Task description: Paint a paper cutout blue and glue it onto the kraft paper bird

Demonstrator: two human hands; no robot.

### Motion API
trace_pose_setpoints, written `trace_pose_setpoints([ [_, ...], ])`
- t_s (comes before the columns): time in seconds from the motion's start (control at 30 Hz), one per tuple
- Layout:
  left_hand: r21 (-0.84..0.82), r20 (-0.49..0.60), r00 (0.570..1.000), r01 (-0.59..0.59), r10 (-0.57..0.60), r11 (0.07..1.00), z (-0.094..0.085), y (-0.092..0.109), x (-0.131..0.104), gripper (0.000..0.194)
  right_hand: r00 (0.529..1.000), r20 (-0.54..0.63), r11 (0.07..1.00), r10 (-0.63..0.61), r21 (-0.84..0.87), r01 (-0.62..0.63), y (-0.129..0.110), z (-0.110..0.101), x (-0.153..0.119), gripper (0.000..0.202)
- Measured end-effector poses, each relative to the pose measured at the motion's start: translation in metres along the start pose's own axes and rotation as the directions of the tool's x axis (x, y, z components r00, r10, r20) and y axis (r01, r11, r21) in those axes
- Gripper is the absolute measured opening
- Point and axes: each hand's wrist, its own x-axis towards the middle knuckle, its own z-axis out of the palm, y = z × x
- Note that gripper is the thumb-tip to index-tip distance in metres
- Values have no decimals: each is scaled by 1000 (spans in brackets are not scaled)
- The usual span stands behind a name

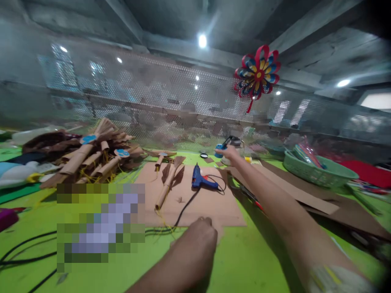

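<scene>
- Right hand (pixel 231 154): arm stretched far forward, fingers bent at a small blue item (pixel 218 149); they appear to touch it, though whether they grip it or merely reach it cannot be told; the long reach is put down to the item lying at the far side of the table (pixel 241 260)
- Left hand (pixel 204 232): fingers curled in loosely, knuckles up, at the near edge of the cardboard sheet (pixel 220 207); the palm is hidden, so any hold cannot be confirmed; its place suggests a steadying rest
- Glue gun (pixel 203 179): lying on its side on the sheet, beyond the left fingers and nearer than the right ones, nozzle pointing away from the person, presumably for safety; the sheet probably shields the tabletop from drips
- Brown paper piece (pixel 168 183): on the sheet, beyond and to the left of the left fingers, flared end away, likely laid there within easy reach
- Heap of similar pieces (pixel 88 158): well to the left of both hands' fingers, seemingly set aside to free the sheet
- Green basket (pixel 320 173): well right of the right fingers, holding packets, apparently as storage
</scene>
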Motion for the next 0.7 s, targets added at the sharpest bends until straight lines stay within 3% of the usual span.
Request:
trace_pose_setpoints([
  [0.07, -12, 0, 997, -76, 76, 997, -4, -1, 1, 21, 1000, 10, 999, -12, 37, 12, 1, -29, -26, 40],
  [0.13, 95, 16, 995, -99, 98, 990, -4, -2, 6, 23, 999, 48, 997, -26, 72, 22, 7, -55, -62, 40],
  [0.23, 251, -24, 981, -180, 192, 951, -1, -1, 12, 25, 995, 100, 996, -9, 91, -1, 23, -76, -122, 40],
  [0.3, 326, -26, 963, -247, 270, 913, 2, 1, 11, 23, 992, 128, 996, 10, 85, -21, 35, -75, -153, 41],
  [0.4, 360, -61, 945, -279, 320, 890, 3, 4, 7, 21, 986, 166, 997, 22, 63, -33, 48, -62, -177, 43],
  [0.57, 297, -97, 936, -297, 338, 907, 7, -2, -2, 16, 982, 187, 1000, 0, 26, -5, 55, -44, -184, 46],
  [0.7, 296, -113, 933, -297, 342, 908, 15, -5, -8, 23, 982, 189, 999, -8, 32, 2, 55, -47, -182, 38],
])
